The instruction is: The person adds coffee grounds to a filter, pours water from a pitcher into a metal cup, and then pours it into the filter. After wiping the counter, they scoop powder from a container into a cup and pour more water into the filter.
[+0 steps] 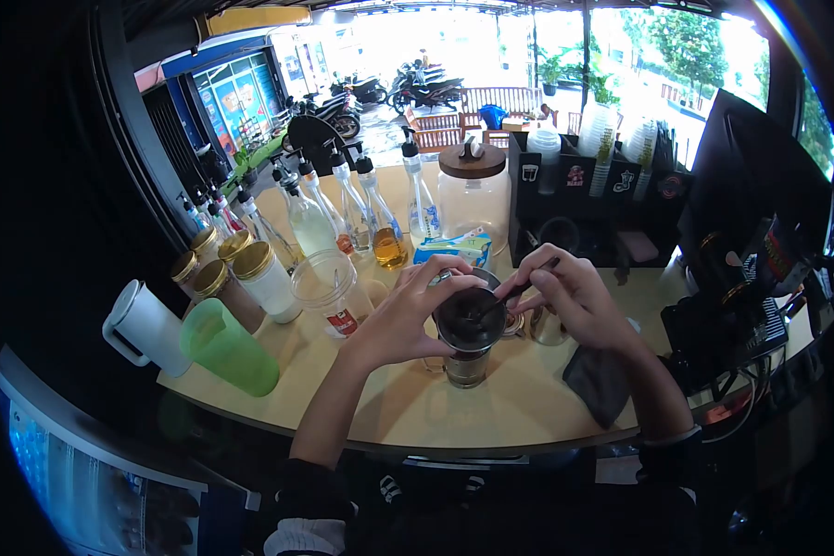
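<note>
A glass (pixel 467 372) stands on the counter, and its wide round mouth (pixel 471 320) shows dark contents. My left hand (pixel 408 310) is wrapped around the glass near the rim, thumb on the near side and fingers on the far side. My right hand (pixel 574 295) pinches a thin dark spoon (pixel 508 295), which slants down into the mouth of the glass. The spoon's lower end is hard to make out against the dark contents. Just left of my left hand is a clear plastic tub (pixel 326 278) with a red label.
Pump bottles (pixel 380 218) and gold-lidded jars (pixel 264 273) line the left and back. A green pitcher (pixel 227 347) and a white jug (pixel 148 324) stand at left. Behind is a wooden-lidded jar (pixel 473 199); a black cup rack (pixel 574 218) and a dark cloth (pixel 598 385) are rightward.
</note>
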Tool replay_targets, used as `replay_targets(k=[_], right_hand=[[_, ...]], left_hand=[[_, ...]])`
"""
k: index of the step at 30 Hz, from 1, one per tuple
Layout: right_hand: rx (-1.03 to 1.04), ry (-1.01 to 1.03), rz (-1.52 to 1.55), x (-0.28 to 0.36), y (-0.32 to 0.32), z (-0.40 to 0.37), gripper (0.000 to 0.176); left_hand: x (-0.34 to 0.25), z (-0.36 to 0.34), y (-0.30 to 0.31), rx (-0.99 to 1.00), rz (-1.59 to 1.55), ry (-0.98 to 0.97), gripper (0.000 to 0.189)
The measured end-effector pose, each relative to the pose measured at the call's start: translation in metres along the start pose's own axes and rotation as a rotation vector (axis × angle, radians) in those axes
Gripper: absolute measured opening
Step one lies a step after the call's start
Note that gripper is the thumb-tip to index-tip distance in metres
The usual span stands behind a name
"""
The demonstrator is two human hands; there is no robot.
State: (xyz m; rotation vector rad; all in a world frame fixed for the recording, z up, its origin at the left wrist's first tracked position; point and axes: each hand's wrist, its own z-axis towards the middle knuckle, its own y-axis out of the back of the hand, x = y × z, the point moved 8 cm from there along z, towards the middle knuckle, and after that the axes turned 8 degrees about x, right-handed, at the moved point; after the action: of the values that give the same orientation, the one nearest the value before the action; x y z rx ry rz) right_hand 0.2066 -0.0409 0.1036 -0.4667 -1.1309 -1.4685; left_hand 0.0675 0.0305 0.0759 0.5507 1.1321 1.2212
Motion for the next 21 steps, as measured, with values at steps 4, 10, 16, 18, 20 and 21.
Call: replay_targets(k=[4,10,16,18,20,21], right_hand=[[0.059,-0.074,0.028,-0.002,0.002,0.005,0.02],[0.133,-0.055,-0.019,0.001,0.0,0.014,0.02],[0.157,-0.017,-0.08,0.003,0.0,0.017,0.019],[0.085,0.006,-0.047,0.007,0.006,0.017,0.019],[0.101,-0.02,0.024,0.003,0.004,0.017,0.019],[0.114,-0.046,0.093,0.0,0.002,0.017,0.02]], left_hand=[[-0.001,0.001,-0.001,0.01,0.01,-0.001,0.085],[0.0,0.001,0.001,0.007,0.024,-0.003,0.085],[-0.001,0.0,0.001,-0.003,0.033,0.002,0.084],[-0.001,0.0,0.001,-0.007,0.031,-0.002,0.084],[-0.004,0.0,0.002,-0.001,0.034,0.006,0.084],[-0.004,0.0,0.002,-0.001,0.034,0.005,0.084]])
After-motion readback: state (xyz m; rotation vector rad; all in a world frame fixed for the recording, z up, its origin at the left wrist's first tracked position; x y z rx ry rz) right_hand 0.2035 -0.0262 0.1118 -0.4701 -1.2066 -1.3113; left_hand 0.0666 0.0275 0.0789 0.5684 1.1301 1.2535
